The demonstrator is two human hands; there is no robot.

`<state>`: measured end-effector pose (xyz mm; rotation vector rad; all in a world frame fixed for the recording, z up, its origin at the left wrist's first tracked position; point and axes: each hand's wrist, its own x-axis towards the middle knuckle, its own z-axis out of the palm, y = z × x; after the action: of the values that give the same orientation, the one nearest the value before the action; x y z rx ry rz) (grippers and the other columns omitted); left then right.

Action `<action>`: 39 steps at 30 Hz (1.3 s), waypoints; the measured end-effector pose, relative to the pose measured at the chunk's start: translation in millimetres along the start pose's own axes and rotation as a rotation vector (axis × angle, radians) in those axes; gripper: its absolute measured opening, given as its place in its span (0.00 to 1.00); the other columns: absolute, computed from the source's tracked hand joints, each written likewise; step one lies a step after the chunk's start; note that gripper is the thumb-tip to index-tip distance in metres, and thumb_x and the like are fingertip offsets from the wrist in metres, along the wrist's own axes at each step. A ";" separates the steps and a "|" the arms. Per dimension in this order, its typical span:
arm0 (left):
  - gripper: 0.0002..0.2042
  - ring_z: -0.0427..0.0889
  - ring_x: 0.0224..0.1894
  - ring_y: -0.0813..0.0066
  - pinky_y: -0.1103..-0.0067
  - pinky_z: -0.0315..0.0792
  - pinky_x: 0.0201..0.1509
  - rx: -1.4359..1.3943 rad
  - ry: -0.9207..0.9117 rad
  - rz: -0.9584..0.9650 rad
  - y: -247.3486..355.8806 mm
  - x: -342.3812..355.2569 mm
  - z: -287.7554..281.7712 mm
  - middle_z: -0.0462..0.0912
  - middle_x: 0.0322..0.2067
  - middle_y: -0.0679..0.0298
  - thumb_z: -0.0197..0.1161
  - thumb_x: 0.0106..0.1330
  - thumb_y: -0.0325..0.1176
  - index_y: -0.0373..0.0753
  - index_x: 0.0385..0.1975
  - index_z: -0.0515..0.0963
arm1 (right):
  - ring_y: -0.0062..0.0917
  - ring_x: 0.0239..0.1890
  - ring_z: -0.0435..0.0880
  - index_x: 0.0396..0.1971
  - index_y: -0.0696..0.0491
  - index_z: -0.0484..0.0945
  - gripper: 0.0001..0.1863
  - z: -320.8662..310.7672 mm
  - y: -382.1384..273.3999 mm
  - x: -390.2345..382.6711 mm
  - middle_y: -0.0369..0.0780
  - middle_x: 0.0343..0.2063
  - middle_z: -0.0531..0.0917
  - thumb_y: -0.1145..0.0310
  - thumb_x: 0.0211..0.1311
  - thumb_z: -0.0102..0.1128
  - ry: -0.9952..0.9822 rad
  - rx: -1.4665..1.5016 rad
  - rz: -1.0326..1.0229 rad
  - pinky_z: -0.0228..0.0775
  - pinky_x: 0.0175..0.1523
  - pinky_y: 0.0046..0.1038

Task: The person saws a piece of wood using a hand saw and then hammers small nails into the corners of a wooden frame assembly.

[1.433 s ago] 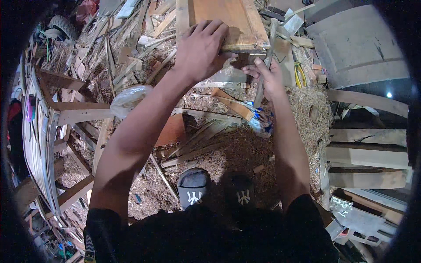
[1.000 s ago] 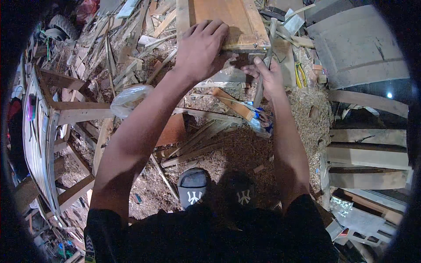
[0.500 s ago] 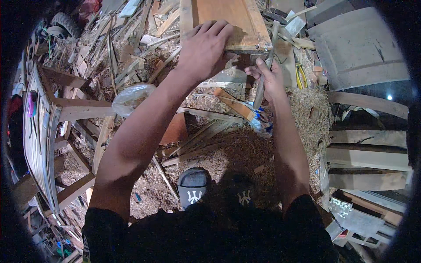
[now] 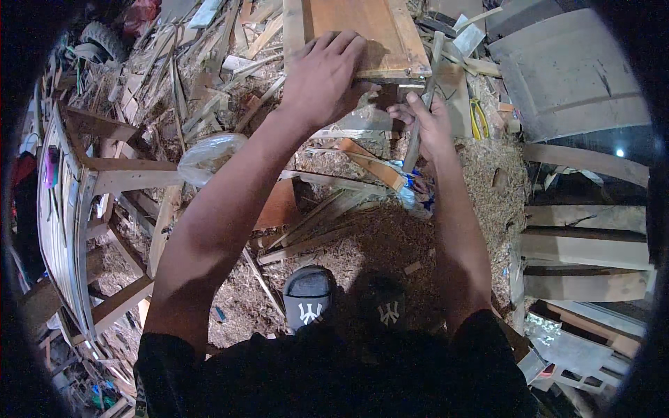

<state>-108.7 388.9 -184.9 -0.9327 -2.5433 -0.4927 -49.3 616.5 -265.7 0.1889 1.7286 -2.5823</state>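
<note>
A framed wooden panel [image 4: 376,35] extends away from me at the top, its near end facing me. Over its near left corner lies my left hand [image 4: 324,76], fingers bent on the top face and thumb below the near edge. My right hand [image 4: 428,122] is closed around a narrow greyish stick [image 4: 432,66], just off the panel's near right corner. The stick stands at a slant, its upper end beside the panel's right edge. Whether its far end is fitted with anything I cannot tell. The underside of the panel is in shadow.
Yellow-handled pliers [image 4: 479,120] lie on shavings right of my right hand. A slatted wooden frame [image 4: 132,174] with a clear plastic bag [image 4: 211,159] stands left. Curved boards [image 4: 585,247] line the right side. Offcuts and sawdust surround my sandals [image 4: 306,299].
Both hands keep almost the same place and grip. The left hand and the panel appear shifted very slightly to the left in the view.
</note>
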 end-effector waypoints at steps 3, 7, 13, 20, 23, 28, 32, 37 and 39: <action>0.33 0.74 0.60 0.51 0.60 0.72 0.62 -0.069 0.016 0.005 2.8 1.4 0.2 0.74 0.55 0.58 0.76 0.49 0.35 0.40 0.56 0.69 | 0.31 0.38 0.89 0.52 0.57 0.73 0.14 -0.1 -2.2 -2.0 0.44 0.43 0.85 0.66 0.74 0.61 0.041 -0.018 0.004 0.83 0.42 0.29; 0.32 0.74 0.60 0.53 0.61 0.73 0.61 -0.035 -0.007 0.022 0.0 2.8 -1.4 0.75 0.54 0.59 0.76 0.50 0.36 0.40 0.55 0.70 | 0.34 0.38 0.89 0.55 0.59 0.72 0.17 -1.2 -4.5 -1.4 0.46 0.45 0.85 0.69 0.73 0.61 0.042 -0.039 0.034 0.85 0.47 0.36; 0.28 0.75 0.59 0.55 0.62 0.72 0.62 -0.048 0.008 0.040 -2.8 3.6 0.6 0.77 0.53 0.60 0.75 0.53 0.39 0.39 0.53 0.73 | 0.35 0.38 0.89 0.55 0.60 0.71 0.17 -3.6 -3.8 -0.4 0.46 0.45 0.85 0.69 0.73 0.61 0.020 -0.050 0.028 0.85 0.47 0.37; 0.27 0.76 0.58 0.53 0.62 0.72 0.61 -0.098 0.045 0.062 -6.9 2.5 -1.1 0.78 0.53 0.58 0.74 0.59 0.46 0.38 0.52 0.74 | 0.35 0.38 0.89 0.54 0.58 0.72 0.16 -5.1 -6.6 -0.1 0.44 0.44 0.85 0.69 0.73 0.61 0.016 -0.070 0.075 0.85 0.46 0.36; 0.26 0.76 0.59 0.53 0.61 0.72 0.62 -0.085 0.024 0.069 -7.7 4.1 -1.6 0.78 0.54 0.58 0.73 0.60 0.47 0.38 0.52 0.74 | 0.35 0.38 0.89 0.54 0.58 0.72 0.16 -4.0 -9.5 -1.0 0.44 0.43 0.85 0.68 0.73 0.62 -0.005 -0.078 0.070 0.85 0.46 0.37; 0.25 0.76 0.60 0.58 0.62 0.73 0.61 -0.056 0.010 0.028 -1.4 4.3 -1.8 0.78 0.54 0.62 0.72 0.59 0.47 0.42 0.52 0.75 | 0.33 0.39 0.89 0.54 0.57 0.73 0.16 -5.4 -21.7 -12.0 0.42 0.42 0.85 0.66 0.74 0.62 0.091 -0.191 0.055 0.84 0.45 0.34; 0.25 0.75 0.62 0.56 0.61 0.71 0.63 -0.044 -0.020 0.013 -0.6 2.4 -3.7 0.77 0.56 0.62 0.71 0.61 0.48 0.43 0.53 0.74 | 0.18 0.35 0.84 0.60 0.56 0.71 0.20 -25.8 -54.9 -39.5 0.38 0.38 0.83 0.63 0.76 0.59 0.286 -0.818 -0.203 0.75 0.36 0.19; 0.26 0.75 0.61 0.56 0.62 0.71 0.64 -0.009 -0.026 0.014 -7.7 -2.1 -4.5 0.76 0.57 0.63 0.71 0.61 0.49 0.43 0.54 0.74 | 0.09 0.22 0.66 0.70 0.51 0.69 0.24 -18.5 -138.7 -97.8 0.28 0.29 0.76 0.59 0.80 0.51 0.088 -0.839 -0.063 0.59 0.24 0.16; 0.26 0.75 0.61 0.56 0.62 0.71 0.64 -0.002 -0.013 0.021 -5.6 -1.9 -2.6 0.76 0.57 0.63 0.71 0.61 0.48 0.43 0.55 0.73 | 0.11 0.24 0.67 0.72 0.51 0.66 0.26 0.1 -154.8 -104.7 0.30 0.30 0.76 0.61 0.80 0.51 -0.022 -0.973 -0.155 0.60 0.28 0.17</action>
<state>-110.5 382.7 -184.6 -0.9651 -2.5425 -0.4848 40.5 671.1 -111.2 -0.0098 2.7940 -1.5007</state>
